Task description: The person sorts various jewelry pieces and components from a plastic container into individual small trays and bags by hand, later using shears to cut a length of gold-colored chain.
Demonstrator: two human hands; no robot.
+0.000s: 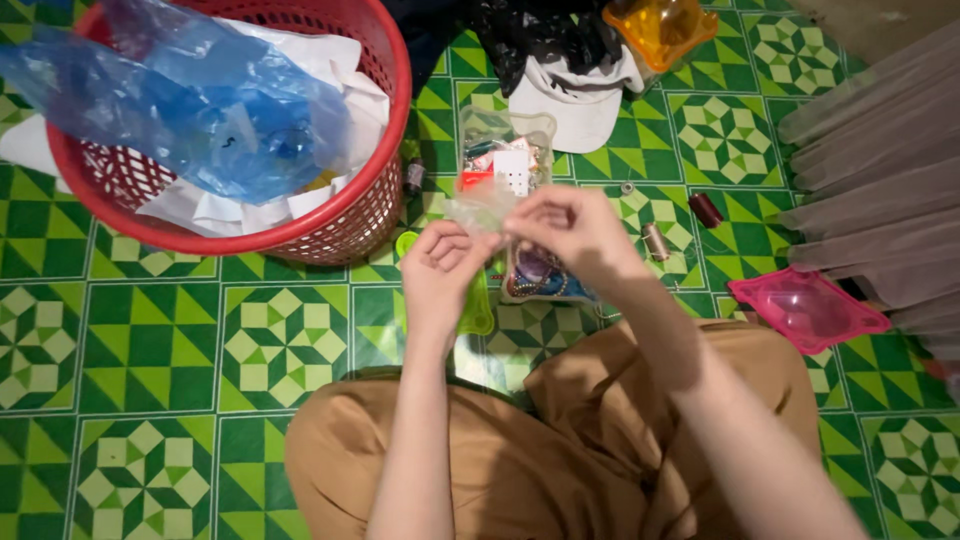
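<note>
While both hands, left (pixel 445 262) and right (pixel 572 228), pinch 1 clear bag (pixel 480 208), beads (pixel 535 275) lie loose on the floor (pixel 150 350).

Left hand (pixel 447 262) and right hand (pixel 572 228) pinch small crumpled clear plastic bag (pixel 480 212) between fingertips, just right of round red plastic mesh basket (pixel 375 190). Basket holds blue plastic bag (pixel 200 100), white paper. Lime-green plastic tray (pixel 478 310) under hands. White cap (pixel 575 105) right of basket; pink square plastic dish (pixel 808 306) far right.
</note>
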